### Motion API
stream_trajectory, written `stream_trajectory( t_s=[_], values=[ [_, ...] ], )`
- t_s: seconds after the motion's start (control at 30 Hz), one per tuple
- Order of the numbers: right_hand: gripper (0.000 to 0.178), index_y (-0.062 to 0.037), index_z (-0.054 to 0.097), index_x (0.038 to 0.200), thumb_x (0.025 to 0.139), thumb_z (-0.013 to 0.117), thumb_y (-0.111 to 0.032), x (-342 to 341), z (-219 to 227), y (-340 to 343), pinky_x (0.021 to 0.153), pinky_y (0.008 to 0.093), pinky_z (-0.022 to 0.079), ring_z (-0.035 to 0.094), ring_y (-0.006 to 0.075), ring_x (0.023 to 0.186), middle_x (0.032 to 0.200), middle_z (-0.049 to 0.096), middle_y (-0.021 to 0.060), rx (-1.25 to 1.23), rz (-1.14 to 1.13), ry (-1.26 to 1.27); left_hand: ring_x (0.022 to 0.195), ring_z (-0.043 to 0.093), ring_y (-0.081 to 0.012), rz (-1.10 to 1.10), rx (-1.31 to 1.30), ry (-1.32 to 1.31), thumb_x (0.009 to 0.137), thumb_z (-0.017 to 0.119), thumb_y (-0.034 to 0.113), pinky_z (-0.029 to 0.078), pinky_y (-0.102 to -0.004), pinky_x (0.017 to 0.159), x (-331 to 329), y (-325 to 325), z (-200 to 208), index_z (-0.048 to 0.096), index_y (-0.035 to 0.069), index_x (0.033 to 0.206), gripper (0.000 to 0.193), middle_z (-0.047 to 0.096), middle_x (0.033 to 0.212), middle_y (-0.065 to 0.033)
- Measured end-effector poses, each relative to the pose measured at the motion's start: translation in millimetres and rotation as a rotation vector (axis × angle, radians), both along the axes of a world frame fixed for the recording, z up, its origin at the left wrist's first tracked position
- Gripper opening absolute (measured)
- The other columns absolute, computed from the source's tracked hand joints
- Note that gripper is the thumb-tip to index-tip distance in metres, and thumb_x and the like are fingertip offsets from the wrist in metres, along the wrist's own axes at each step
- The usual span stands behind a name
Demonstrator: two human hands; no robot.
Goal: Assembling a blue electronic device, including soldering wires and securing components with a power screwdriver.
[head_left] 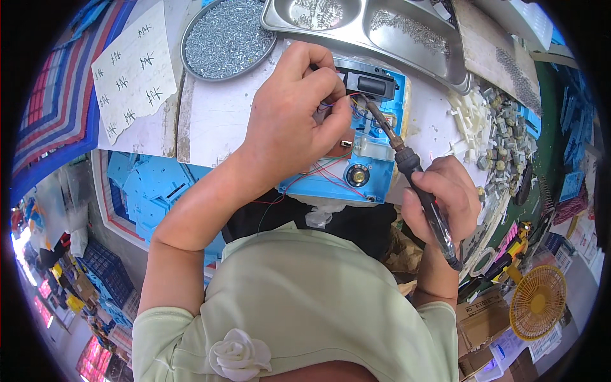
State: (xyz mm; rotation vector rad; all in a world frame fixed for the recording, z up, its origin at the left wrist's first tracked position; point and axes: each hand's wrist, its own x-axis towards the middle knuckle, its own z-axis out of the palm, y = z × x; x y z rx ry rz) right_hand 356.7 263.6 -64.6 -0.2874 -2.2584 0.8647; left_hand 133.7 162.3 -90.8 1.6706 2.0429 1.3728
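Your right hand (439,197) is closed around the soldering iron (407,162), its long axis running toward 11 o'clock to the tip. Beyond, your left hand (293,114) pinches thin wires (337,102) over the blue housing (363,153), meeting the tip from 9 o'clock.

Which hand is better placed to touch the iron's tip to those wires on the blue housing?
Right, probably. The right hand grips the soldering iron, its tip already at the wires. The left hand is pinching those wires on the blue housing.
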Motion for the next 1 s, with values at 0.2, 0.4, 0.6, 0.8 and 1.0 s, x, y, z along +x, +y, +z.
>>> stream_trajectory(
  t_s=[0.2,0.4,0.6,0.8,1.0],
  values=[
    [0.033,-0.0057,0.068,0.100,0.070,0.080,0.000,-0.5,0.6,0.4,0.053,0.0337,0.043,0.053,0.0239,0.056,0.065,0.057,0.0052,0.022,0.002,-0.012,0.085,0.060,-0.0231,0.000,0.011,0.001,0.079,0.074,0.004,0.050,-0.0316,0.073,0.1,0.2,-1.3,0.066,0.001,0.082,0.009,0.058,0.101,-0.0110],
    [0.035,-0.0076,0.068,0.100,0.069,0.081,0.001,-3.1,1.2,0.9,0.054,0.0334,0.042,0.052,0.0237,0.056,0.065,0.056,0.0045,0.042,0.004,-0.018,0.087,0.060,-0.0237,0.009,0.001,-0.010,0.079,0.074,0.004,0.050,-0.0320,0.074,0.7,0.0,-0.7,0.066,0.001,0.082,0.009,0.058,0.101,-0.0110],
    [0.041,-0.0106,0.073,0.097,0.058,0.083,0.000,0.7,-1.4,5.9,0.056,0.0339,0.042,0.053,0.0230,0.062,0.070,0.055,0.0022,0.173,0.044,-0.053,0.087,0.060,-0.0238,0.012,0.012,0.001,0.078,0.074,0.004,0.050,-0.0320,0.075,0.7,0.7,-1.7,0.065,0.001,0.081,0.009,0.058,0.101,-0.0112],
    [0.041,-0.0095,0.073,0.095,0.057,0.084,0.000,5.1,3.0,7.2,0.057,0.0345,0.043,0.053,0.0238,0.063,0.071,0.055,0.0024,0.149,0.047,-0.059,0.088,0.060,-0.0240,0.011,0.015,-0.007,0.078,0.073,0.003,0.050,-0.0320,0.075,1.0,0.9,-1.5,0.065,0.001,0.081,0.009,0.058,0.102,-0.0115],
    [0.040,-0.0087,0.071,0.098,0.061,0.081,0.004,5.6,5.2,7.2,0.056,0.0347,0.044,0.053,0.0247,0.062,0.070,0.057,0.0035,0.129,0.025,-0.050,0.087,0.060,-0.0240,0.015,0.014,-0.004,0.077,0.074,0.003,0.050,-0.0317,0.075,2.1,1.1,-0.9,0.065,0.001,0.080,0.010,0.058,0.102,-0.0113]
  ],
)
